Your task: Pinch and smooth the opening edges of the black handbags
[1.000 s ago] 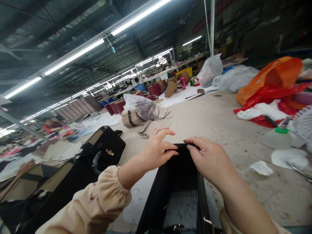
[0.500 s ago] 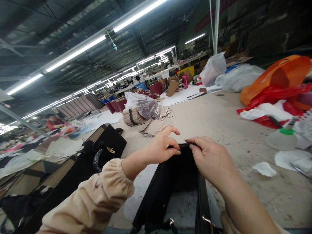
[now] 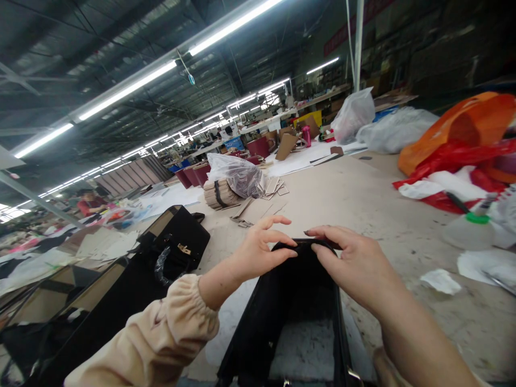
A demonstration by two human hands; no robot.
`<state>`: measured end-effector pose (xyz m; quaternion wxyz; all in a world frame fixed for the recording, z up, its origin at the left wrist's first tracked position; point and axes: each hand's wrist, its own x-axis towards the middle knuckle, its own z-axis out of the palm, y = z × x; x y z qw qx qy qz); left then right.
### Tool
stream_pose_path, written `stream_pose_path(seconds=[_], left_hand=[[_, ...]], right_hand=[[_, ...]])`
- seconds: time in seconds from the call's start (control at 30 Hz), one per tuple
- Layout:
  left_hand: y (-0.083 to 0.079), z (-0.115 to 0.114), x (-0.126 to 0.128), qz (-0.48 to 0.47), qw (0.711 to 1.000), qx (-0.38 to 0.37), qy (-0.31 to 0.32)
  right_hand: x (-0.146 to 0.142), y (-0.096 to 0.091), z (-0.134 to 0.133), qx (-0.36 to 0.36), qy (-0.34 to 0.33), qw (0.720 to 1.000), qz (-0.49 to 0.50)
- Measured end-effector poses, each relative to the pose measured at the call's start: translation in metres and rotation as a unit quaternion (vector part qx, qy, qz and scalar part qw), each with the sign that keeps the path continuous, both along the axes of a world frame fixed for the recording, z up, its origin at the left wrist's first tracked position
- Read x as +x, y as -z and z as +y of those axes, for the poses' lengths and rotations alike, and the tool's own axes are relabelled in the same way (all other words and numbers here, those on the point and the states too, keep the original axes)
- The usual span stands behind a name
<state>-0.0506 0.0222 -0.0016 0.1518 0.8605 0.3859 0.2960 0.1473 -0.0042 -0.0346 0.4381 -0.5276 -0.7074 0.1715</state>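
Note:
An open black bag (image 3: 282, 317) stands on the table right in front of me, its pale inside bottom showing. My left hand (image 3: 258, 250) pinches the far rim of the bag with thumb and fingers, its other fingers raised. Just to its right my right hand (image 3: 350, 263) pinches the same far rim from the other side. The two thumbs nearly meet over the edge.
Another black bag with a gold clasp (image 3: 177, 242) lies to the left beside flat cardboard-lined pieces (image 3: 92, 290). Bundled card and a plastic bag (image 3: 236, 180) sit further back. Orange and red plastic bags (image 3: 459, 140), a green-capped bottle (image 3: 467, 228) and paper scraps (image 3: 441, 280) crowd the right.
Both hands stay on the bag's far rim. My right hand's fingers have lifted and stretched forward a little, and the rim between the thumbs has bowed upward.

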Motion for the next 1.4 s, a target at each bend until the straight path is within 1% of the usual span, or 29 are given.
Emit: stream_pose_path(seconds=[0.1, 0.17, 0.3, 0.4, 0.43, 0.5, 0.57, 0.63, 0.7, 0.83, 1.0, 1.1, 1.23, 1.4], left_hand=[[-0.003, 0.001, 0.001, 0.022, 1.0, 0.001, 0.001], [-0.005, 0.003, 0.003, 0.039, 0.999, -0.016, 0.015], [-0.011, 0.008, 0.004, 0.093, 0.989, -0.077, 0.087], [-0.011, 0.008, 0.003, 0.102, 0.986, -0.088, 0.098], [-0.011, 0.007, 0.002, 0.092, 0.988, -0.081, 0.093], [-0.009, 0.004, 0.0, 0.068, 0.994, -0.043, 0.076], [-0.009, 0.0, -0.003, 0.047, 0.997, 0.008, 0.053], [-0.009, -0.002, -0.005, 0.041, 0.998, 0.029, 0.035], [-0.01, -0.002, -0.008, 0.04, 0.999, 0.002, 0.016], [-0.01, 0.0, -0.007, 0.035, 0.993, -0.107, -0.018], [-0.008, -0.003, 0.001, 0.017, 0.985, -0.156, -0.077], [-0.007, -0.008, 0.004, 0.018, 0.982, -0.165, -0.092], [-0.005, -0.013, 0.005, 0.017, 0.983, -0.157, -0.098], [-0.002, -0.013, 0.005, 0.034, 0.984, -0.138, -0.103]], right_hand=[[0.001, -0.001, 0.0, -0.001, 0.003, 1.0, 0.011], [0.001, -0.002, -0.001, -0.005, -0.005, 1.0, 0.016], [0.001, -0.005, -0.002, -0.013, -0.063, 0.998, 0.011], [0.001, -0.007, -0.003, 0.019, -0.09, 0.996, -0.001], [0.001, -0.007, -0.003, 0.032, -0.092, 0.995, -0.009], [0.001, -0.006, -0.003, 0.04, -0.09, 0.995, -0.035], [0.0, -0.006, -0.003, 0.027, -0.086, 0.994, -0.063], [-0.001, -0.006, -0.004, 0.015, -0.078, 0.993, -0.082], [-0.003, -0.007, -0.004, 0.012, -0.064, 0.994, -0.093], [-0.004, -0.009, -0.004, -0.006, -0.033, 0.994, -0.103], [-0.004, -0.007, -0.003, -0.007, -0.016, 0.995, -0.098], [-0.005, -0.006, -0.002, -0.012, -0.001, 0.995, -0.095], [-0.007, -0.006, -0.002, -0.015, 0.024, 0.994, -0.101], [-0.009, -0.007, -0.003, -0.013, 0.04, 0.993, -0.111]])
